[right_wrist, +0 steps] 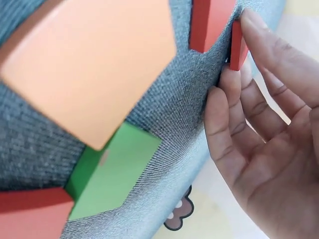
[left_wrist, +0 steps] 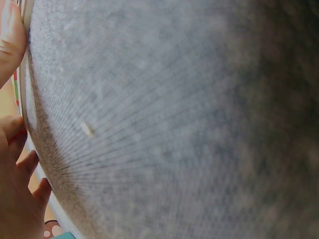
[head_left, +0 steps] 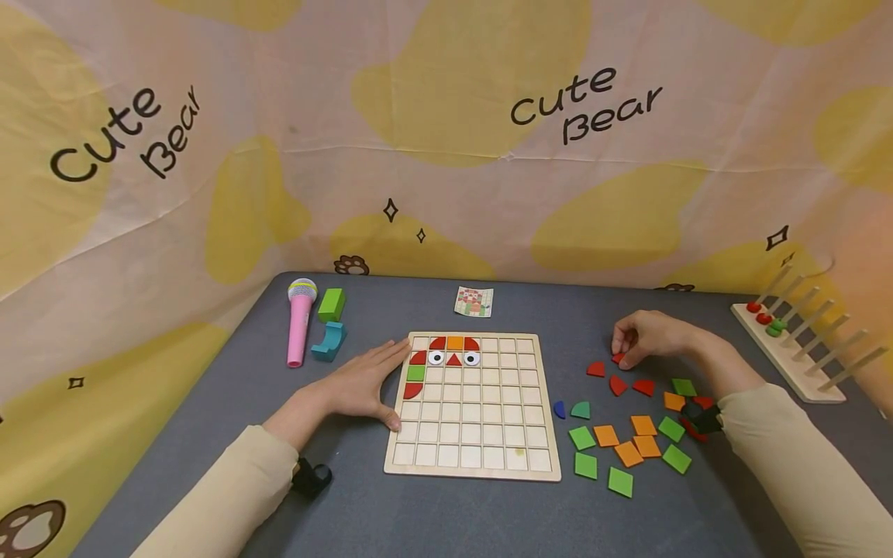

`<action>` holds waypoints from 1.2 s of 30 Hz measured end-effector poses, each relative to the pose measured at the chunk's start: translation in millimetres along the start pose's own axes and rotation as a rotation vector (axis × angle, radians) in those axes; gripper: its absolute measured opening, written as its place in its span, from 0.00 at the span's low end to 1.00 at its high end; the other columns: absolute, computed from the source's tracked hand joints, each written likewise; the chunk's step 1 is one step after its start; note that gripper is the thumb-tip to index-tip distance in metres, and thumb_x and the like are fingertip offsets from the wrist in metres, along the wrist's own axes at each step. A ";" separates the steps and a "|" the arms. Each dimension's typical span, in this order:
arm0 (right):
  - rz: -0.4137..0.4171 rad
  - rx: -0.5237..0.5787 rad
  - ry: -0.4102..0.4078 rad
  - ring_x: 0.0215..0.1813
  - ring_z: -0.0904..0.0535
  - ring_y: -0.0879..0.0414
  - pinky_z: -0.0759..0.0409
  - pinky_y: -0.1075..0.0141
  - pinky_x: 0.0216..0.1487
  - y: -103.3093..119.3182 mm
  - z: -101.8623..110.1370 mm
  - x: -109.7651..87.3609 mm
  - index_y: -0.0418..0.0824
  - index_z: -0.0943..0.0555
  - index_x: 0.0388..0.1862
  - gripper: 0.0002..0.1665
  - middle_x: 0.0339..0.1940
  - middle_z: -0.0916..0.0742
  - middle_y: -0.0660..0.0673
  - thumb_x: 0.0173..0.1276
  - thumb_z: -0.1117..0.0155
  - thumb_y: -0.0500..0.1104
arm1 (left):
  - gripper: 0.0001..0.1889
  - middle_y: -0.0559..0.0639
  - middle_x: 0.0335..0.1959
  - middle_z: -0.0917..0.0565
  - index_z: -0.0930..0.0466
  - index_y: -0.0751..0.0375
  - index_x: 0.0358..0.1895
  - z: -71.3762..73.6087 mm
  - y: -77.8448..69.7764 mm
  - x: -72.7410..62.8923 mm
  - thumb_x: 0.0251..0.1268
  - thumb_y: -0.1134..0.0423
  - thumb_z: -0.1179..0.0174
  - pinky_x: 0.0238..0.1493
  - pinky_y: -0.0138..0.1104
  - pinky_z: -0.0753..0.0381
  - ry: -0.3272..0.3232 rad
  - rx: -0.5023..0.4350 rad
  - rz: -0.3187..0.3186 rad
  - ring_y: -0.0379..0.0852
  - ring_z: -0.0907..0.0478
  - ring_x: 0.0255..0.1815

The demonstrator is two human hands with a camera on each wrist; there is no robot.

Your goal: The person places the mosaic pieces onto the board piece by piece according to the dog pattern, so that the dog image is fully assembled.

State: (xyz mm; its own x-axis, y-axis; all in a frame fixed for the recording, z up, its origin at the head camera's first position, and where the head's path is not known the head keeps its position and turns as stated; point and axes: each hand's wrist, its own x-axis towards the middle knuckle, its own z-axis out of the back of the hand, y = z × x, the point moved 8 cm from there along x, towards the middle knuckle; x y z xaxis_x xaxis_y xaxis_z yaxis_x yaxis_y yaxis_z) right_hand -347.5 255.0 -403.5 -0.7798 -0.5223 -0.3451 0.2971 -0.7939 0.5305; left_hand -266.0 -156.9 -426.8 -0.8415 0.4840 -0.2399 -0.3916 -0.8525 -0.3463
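Note:
A wooden grid board (head_left: 491, 415) lies on the dark grey table. Its upper left squares hold red pieces, an orange square (head_left: 455, 342), a green square (head_left: 415, 373) and two eye discs (head_left: 471, 359). Along the board's left edge rests my left hand (head_left: 359, 385), fingers extended and thumb spread at the rim. To the right of the board, my right hand (head_left: 656, 339) pinches a small red piece (right_wrist: 238, 47) between thumb and fingers, low over the table. Several red quarter-round pieces (head_left: 643, 387) lie just below that hand.
Loose orange squares (head_left: 605, 435), green squares (head_left: 586, 466) and a blue half-round (head_left: 560, 409) are scattered right of the board. A picture card (head_left: 474, 301) lies behind it. At left are a pink microphone (head_left: 298, 325) and two blocks; a pegged stand (head_left: 795, 364) is far right.

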 end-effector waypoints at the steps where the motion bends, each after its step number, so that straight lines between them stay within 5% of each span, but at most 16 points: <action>1: -0.003 -0.002 0.001 0.32 0.27 0.59 0.28 0.69 0.36 0.7 0.1 -0.1 0.39 0.18 0.34 0.14 0.28 0.18 0.49 0.55 0.22 0.43 | 0.67 0.49 0.84 0.54 0.54 0.54 0.80 0.1 0.1 0.1 0.38 0.30 0.28 0.78 0.62 0.49 0.001 0.001 -0.001 0.58 0.56 0.84; 8: -0.015 -0.009 -0.009 0.31 0.28 0.59 0.31 0.69 0.33 2.7 2.2 -0.7 0.39 0.16 0.36 0.12 0.26 0.21 0.51 0.56 0.24 0.42 | 0.67 0.49 0.84 0.54 0.54 0.53 0.80 0.7 0.1 0.5 0.38 0.29 0.29 0.78 0.62 0.49 0.007 0.006 0.002 0.58 0.57 0.84; 13: 0.003 -0.038 -0.095 0.30 0.27 0.59 0.29 0.70 0.32 10.7 10.4 -1.6 0.42 0.15 0.35 0.08 0.26 0.19 0.51 0.59 0.26 0.42 | 0.67 0.49 0.84 0.54 0.54 0.53 0.80 1.1 0.6 0.4 0.38 0.29 0.28 0.78 0.62 0.48 0.004 0.010 0.004 0.58 0.57 0.84; 23: 0.046 -0.010 -0.241 0.31 0.25 0.56 0.26 0.66 0.34 46.5 10.1 5.8 0.42 0.16 0.36 0.05 0.28 0.15 0.48 0.63 0.29 0.42 | 0.67 0.48 0.84 0.54 0.55 0.52 0.81 -1.6 2.2 1.7 0.37 0.28 0.29 0.78 0.62 0.49 0.008 0.001 0.016 0.58 0.57 0.84; 36: 0.109 0.104 -0.298 0.30 0.16 0.53 0.18 0.65 0.33 105.9 -13.8 30.1 0.38 0.16 0.38 0.05 0.30 0.13 0.43 0.64 0.31 0.38 | 0.67 0.48 0.84 0.54 0.55 0.51 0.81 -1.6 3.4 2.1 0.37 0.26 0.30 0.78 0.62 0.48 0.007 0.016 0.012 0.58 0.57 0.84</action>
State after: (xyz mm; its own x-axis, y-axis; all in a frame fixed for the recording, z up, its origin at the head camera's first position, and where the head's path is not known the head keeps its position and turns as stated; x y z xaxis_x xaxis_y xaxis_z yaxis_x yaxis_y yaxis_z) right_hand -331.9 150.9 -368.5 -0.8779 -0.4763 -0.0486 0.3416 -0.6943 0.6334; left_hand -268.4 -158.4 -429.9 -0.8436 0.4751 -0.2503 -0.3874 -0.8612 -0.3289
